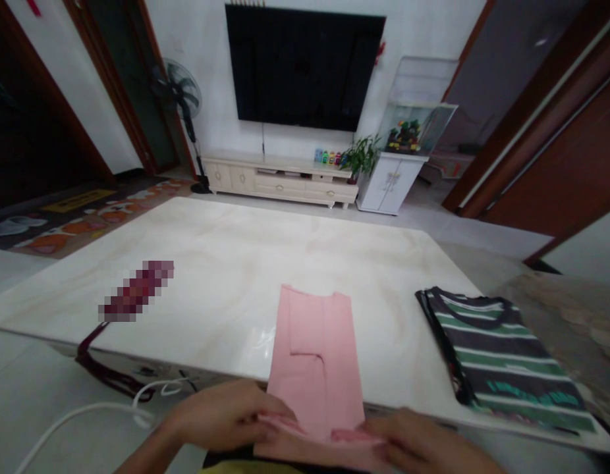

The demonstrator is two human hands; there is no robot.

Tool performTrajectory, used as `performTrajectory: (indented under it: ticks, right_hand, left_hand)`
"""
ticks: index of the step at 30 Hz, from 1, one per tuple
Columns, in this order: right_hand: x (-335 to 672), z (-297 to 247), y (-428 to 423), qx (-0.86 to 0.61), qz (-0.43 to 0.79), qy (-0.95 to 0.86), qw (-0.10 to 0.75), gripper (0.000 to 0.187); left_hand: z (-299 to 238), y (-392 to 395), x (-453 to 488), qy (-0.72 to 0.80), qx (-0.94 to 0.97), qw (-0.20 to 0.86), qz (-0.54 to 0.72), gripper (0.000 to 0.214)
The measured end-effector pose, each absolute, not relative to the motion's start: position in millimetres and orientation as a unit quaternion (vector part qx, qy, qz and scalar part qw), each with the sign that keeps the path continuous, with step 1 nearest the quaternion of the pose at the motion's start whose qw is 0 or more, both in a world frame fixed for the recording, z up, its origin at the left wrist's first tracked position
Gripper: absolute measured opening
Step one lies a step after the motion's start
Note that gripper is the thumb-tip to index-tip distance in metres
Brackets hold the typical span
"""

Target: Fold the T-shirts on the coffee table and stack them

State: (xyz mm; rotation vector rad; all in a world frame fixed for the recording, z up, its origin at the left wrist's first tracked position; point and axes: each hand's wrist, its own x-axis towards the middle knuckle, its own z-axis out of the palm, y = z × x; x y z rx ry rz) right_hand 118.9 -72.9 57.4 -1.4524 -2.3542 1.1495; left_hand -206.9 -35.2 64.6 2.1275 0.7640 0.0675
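A pink garment (pixel 315 359) lies folded into a long strip on the pale marble table (pixel 221 263), its near end hanging over the front edge. My left hand (pixel 226 416) pinches the near left corner of that end, fingers closed on the cloth. My right hand (pixel 418 442) grips the near right corner the same way. Both hands sit just below the table's front edge.
A folded dark shirt with green and white stripes (pixel 497 359) lies at the table's right end. A blurred dark red object (pixel 136 291) with a strap rests at the left edge, and a white cable (pixel 87 411) hangs below. A TV, cabinet, fan and fish tank stand behind.
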Motion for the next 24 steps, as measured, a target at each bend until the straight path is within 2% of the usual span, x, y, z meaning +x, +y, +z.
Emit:
performTrajectory:
  ticks: [3,5,8,12,17,24]
  right_hand:
    - [116.4,61.9,7.8,-0.48,0.387,-0.778,0.119,0.026]
    - [109.3,44.5,61.1,-0.505,0.376,-0.765,0.139,0.021]
    - [99.4,12.9,111.1,-0.55,0.339,-0.748,0.151,0.014]
    - [99.9,-1.8,127.7,-0.579,0.304,-0.742,0.15,0.013]
    - [100.1,1.0,142.8,-0.622,0.258,-0.732,0.107,0.013]
    - [89.5,-17.8,152.4,-0.694,0.192,-0.692,0.053,0.032]
  left_hand:
    - [56.0,31.5,-194.9,0.368,0.837,0.4,0.06,0.023]
    - [37.8,76.9,-180.4,0.478,0.811,0.326,0.088,0.017]
    - [11.2,120.8,-162.9,0.535,0.788,0.282,0.112,0.018]
    - [-0.5,137.0,-164.4,0.533,0.79,0.28,0.115,0.017]
    - [2.0,152.0,-173.2,0.566,0.778,0.251,0.11,0.017]
    - [-15.3,154.8,-161.5,0.627,0.741,0.209,0.115,0.018]
